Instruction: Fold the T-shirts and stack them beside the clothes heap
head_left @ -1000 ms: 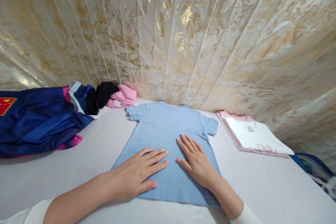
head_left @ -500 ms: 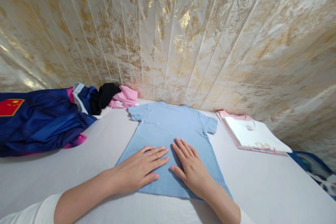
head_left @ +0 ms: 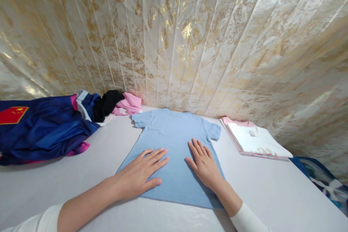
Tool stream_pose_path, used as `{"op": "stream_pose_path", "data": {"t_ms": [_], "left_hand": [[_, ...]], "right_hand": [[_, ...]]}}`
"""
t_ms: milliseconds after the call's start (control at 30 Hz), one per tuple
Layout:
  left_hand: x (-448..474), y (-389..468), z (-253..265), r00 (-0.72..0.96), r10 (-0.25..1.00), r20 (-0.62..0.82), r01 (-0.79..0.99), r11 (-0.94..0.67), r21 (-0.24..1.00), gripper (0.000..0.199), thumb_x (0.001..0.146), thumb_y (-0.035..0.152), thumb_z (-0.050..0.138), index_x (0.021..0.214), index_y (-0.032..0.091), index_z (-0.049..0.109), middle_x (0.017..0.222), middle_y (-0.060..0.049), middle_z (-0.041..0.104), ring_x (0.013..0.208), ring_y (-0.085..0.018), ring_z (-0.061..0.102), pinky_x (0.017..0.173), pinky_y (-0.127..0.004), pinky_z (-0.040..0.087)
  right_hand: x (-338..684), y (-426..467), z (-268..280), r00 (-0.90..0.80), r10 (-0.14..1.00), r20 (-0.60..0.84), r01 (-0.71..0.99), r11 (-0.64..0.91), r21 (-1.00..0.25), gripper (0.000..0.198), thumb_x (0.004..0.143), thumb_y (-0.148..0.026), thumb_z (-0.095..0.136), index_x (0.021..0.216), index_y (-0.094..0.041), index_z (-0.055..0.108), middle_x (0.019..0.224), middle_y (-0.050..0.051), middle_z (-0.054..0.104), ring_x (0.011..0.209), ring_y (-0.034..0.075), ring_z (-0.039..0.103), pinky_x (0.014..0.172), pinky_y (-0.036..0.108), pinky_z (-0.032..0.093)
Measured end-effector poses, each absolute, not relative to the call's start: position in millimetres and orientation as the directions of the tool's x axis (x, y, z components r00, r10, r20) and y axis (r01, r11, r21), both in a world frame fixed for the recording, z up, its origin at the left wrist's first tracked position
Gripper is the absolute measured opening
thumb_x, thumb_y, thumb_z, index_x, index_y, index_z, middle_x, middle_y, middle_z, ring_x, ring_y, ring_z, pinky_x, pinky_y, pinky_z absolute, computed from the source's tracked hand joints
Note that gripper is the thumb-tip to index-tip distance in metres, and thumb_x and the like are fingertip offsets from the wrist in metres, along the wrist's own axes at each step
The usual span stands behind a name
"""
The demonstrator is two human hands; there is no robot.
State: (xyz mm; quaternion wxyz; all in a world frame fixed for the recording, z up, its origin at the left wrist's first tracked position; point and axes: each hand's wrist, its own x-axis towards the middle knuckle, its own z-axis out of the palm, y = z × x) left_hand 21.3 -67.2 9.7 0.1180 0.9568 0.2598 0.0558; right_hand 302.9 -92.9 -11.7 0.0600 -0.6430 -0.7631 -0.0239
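A: Where's the blue shirt [head_left: 176,148]?
B: Spread flat, centre of the white counter [head_left: 258,188].
A: Grip?
B: Palms down, hands apart, fingers extended. Left hand [head_left: 140,174] on the shirt's near left, right hand [head_left: 203,165] on its right side.
A: Neighbours?
B: Dark blue clothing [head_left: 51,127] left, black cloth [head_left: 107,105] and pink cloth [head_left: 131,103] far left, folded clothes [head_left: 258,139] right. Gold-patterned backdrop [head_left: 174,36] far side.

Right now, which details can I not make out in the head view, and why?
All in the head view:
Palms of the left hand and right hand: turned down over the blue shirt.
Shirt's underside: hidden by its upper layer.
Folded pink garment: mostly covered by the white garment.
Mark on the white garment: too small to read.
Navy garment: cut off by the left edge.
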Motion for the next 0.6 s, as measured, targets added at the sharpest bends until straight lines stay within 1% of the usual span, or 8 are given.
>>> {"op": "stream_pose_path", "data": {"t_ms": [100, 167, 267, 333, 467, 533, 600], "left_hand": [[13.7, -82.0, 10.2, 0.862, 0.506, 0.028, 0.484, -0.838, 0.253, 0.06, 0.099, 0.049, 0.039, 0.152, 0.03, 0.016, 0.158, -0.005, 0.015, 0.144, -0.024, 0.018, 0.115, -0.046, 0.018], [6.4, -97.2, 10.8, 0.859, 0.512, 0.021, 0.491, -0.834, 0.251, 0.061, 0.099, 0.046, 0.041, 0.152, 0.031, 0.013, 0.157, -0.005, 0.014, 0.144, -0.025, 0.019, 0.115, -0.046, 0.02], [-3.7, -121.1, 14.0, 0.848, 0.53, 0.018, 0.507, -0.819, 0.271, 0.066, 0.097, 0.04, 0.048, 0.152, 0.033, 0.011, 0.157, -0.004, 0.014, 0.142, -0.026, 0.023, 0.114, -0.044, 0.025], [-6.0, -131.6, 18.6, 0.851, 0.524, 0.02, 0.495, -0.815, 0.302, 0.07, 0.095, 0.038, 0.053, 0.152, 0.034, 0.011, 0.157, -0.003, 0.015, 0.142, -0.027, 0.025, 0.114, -0.043, 0.028], [8.5, -128.6, 27.9, 0.864, 0.504, 0.011, 0.473, -0.817, 0.329, 0.068, 0.095, 0.033, 0.053, 0.151, 0.033, 0.016, 0.156, -0.002, 0.016, 0.142, -0.025, 0.023, 0.115, -0.043, 0.024], [23.0, -117.0, 28.1, 0.843, 0.538, -0.004, 0.512, -0.8, 0.314, 0.063, 0.095, 0.031, 0.051, 0.151, 0.029, 0.022, 0.156, -0.004, 0.017, 0.142, -0.025, 0.023, 0.115, -0.044, 0.023], [36.9, -102.8, 23.6, 0.807, 0.591, -0.015, 0.57, -0.771, 0.283, 0.058, 0.095, 0.033, 0.05, 0.149, 0.023, 0.03, 0.155, -0.008, 0.022, 0.142, -0.026, 0.024, 0.115, -0.044, 0.025]], "right_hand": [[295.8, -112.9, -11.6, -0.195, 0.976, 0.1, 0.977, 0.202, -0.062, 0.065, 0.096, -0.056, 0.033, 0.148, -0.016, 0.031, 0.155, 0.009, 0.023, 0.143, 0.027, 0.021, 0.114, 0.05, 0.026], [292.2, -131.1, -10.6, -0.237, 0.969, 0.07, 0.966, 0.242, -0.091, 0.066, 0.096, -0.056, 0.032, 0.149, -0.017, 0.028, 0.156, 0.008, 0.02, 0.144, 0.027, 0.018, 0.114, 0.051, 0.025], [290.2, -156.0, -3.5, -0.337, 0.941, -0.017, 0.93, 0.33, -0.165, 0.069, 0.095, -0.058, 0.032, 0.15, -0.018, 0.023, 0.156, 0.007, 0.017, 0.144, 0.028, 0.014, 0.115, 0.051, 0.025], [290.3, -163.7, 6.9, -0.392, 0.917, -0.077, 0.903, 0.367, -0.222, 0.069, 0.095, -0.057, 0.033, 0.151, -0.018, 0.022, 0.156, 0.008, 0.016, 0.144, 0.027, 0.016, 0.115, 0.049, 0.026], [281.6, -148.4, 34.4, -0.399, 0.908, -0.13, 0.896, 0.356, -0.265, 0.062, 0.097, -0.046, 0.038, 0.15, -0.018, 0.024, 0.155, 0.01, 0.022, 0.143, 0.023, 0.022, 0.116, 0.046, 0.023], [268.1, -130.4, 43.3, -0.415, 0.897, -0.152, 0.89, 0.364, -0.275, 0.059, 0.097, -0.04, 0.041, 0.149, -0.016, 0.028, 0.154, 0.011, 0.027, 0.142, 0.023, 0.026, 0.116, 0.045, 0.025], [250.3, -111.4, 44.0, -0.431, 0.893, -0.128, 0.877, 0.382, -0.292, 0.055, 0.096, -0.034, 0.041, 0.147, -0.014, 0.033, 0.152, 0.011, 0.033, 0.14, 0.022, 0.03, 0.115, 0.043, 0.027]]}}
